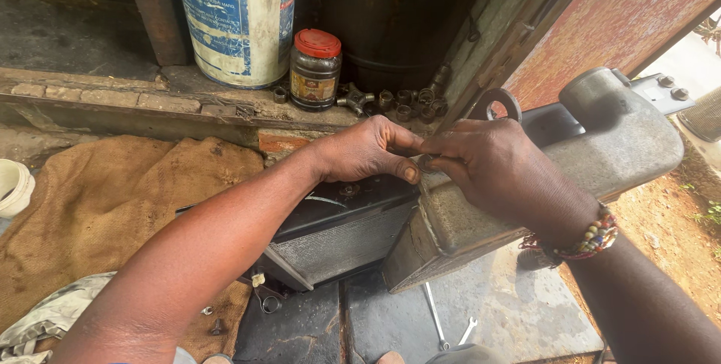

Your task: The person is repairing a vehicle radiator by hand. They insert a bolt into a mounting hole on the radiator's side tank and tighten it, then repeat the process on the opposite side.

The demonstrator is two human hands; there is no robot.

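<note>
Seen from above, a person's left hand (368, 150) and right hand (492, 165) meet, each grip pinching one small round metal piece (426, 162) between fingertips. Just below the grips lies a grey metal tank (601, 146), beside a black radiator (338, 232); beyond stands a red-lidded jar (315, 69).

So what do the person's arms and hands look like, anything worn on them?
Both arms are bare, with no sleeves and no gloves. The right hand has a bracelet of small multicoloured beads around its wrist. The left hand and its wrist carry nothing: no ring, watch or band shows.
</note>
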